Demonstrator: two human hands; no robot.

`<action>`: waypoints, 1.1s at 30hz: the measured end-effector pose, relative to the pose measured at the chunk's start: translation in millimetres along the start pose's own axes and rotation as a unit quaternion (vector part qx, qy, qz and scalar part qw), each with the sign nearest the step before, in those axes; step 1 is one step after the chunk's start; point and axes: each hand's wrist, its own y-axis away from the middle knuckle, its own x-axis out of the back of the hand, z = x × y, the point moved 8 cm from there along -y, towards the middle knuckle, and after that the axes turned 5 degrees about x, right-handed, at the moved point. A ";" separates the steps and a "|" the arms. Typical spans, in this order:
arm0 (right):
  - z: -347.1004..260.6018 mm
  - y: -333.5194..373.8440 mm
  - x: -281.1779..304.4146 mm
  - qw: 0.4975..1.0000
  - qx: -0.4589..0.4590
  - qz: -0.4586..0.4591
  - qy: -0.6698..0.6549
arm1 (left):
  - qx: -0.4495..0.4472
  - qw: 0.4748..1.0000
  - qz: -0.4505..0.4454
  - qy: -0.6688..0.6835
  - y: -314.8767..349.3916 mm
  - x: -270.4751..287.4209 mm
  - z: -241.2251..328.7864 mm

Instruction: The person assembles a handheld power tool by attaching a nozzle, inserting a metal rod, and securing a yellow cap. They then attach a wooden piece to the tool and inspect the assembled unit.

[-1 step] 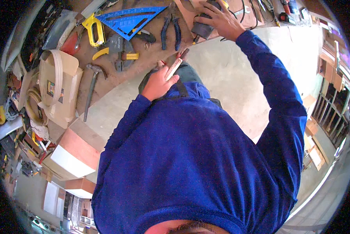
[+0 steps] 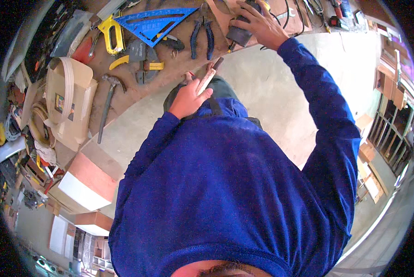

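Observation:
My right hand [image 2: 264, 27], at the top of the view, is wrapped over a black, round-bodied power tool [image 2: 239, 34] with some yellow at its far end. A short brass-coloured tip sticks out of the tool toward me, near the bench edge. Close in front of my body, my left hand [image 2: 188, 99] grips a narrow wooden piece [image 2: 206, 81], pale on its near face. A dark brown end points up and right from beyond it; whether both are one piece I cannot tell. Blue-handled pliers [image 2: 202, 39] lie on the bench between my hands.
On the brown bench [image 2: 133, 94] lie a blue triangular square [image 2: 154, 25], a yellow staple gun [image 2: 111, 34], a hammer [image 2: 107, 104] and a yellow-and-grey clamp-like tool [image 2: 144, 62]. A cardboard box [image 2: 80, 99] stands at left. Black cable [image 2: 301, 21] trails beside the power tool.

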 end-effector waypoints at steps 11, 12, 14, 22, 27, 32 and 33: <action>7.0 6.7 -16.7 0.988 -0.055 0.096 -0.105 | -0.053 0.987 0.127 0.077 -39.3 -40.1 -2.4; 7.6 7.1 -20.0 0.987 -0.053 0.100 -0.112 | -0.057 0.985 0.135 0.094 -39.8 -41.2 -2.7; 8.6 7.4 -25.1 0.986 -0.048 0.105 -0.125 | -0.063 0.978 0.150 0.130 -43.0 -42.7 -4.7; 11.3 8.0 -21.3 0.986 -0.051 0.122 -0.103 | -0.068 0.979 0.144 0.129 -57.0 -45.7 -17.1; 12.4 5.3 -26.5 0.980 -0.040 0.153 -0.120 | -0.042 0.982 0.121 0.139 -53.8 -45.6 -9.6; 16.9 3.4 -37.4 0.976 -0.028 0.169 -0.131 | -0.026 0.982 0.113 0.146 -46.3 -40.8 1.5; 17.4 3.4 -38.7 0.976 -0.025 0.169 -0.135 | -0.017 0.985 0.109 0.133 -45.3 -40.2 2.1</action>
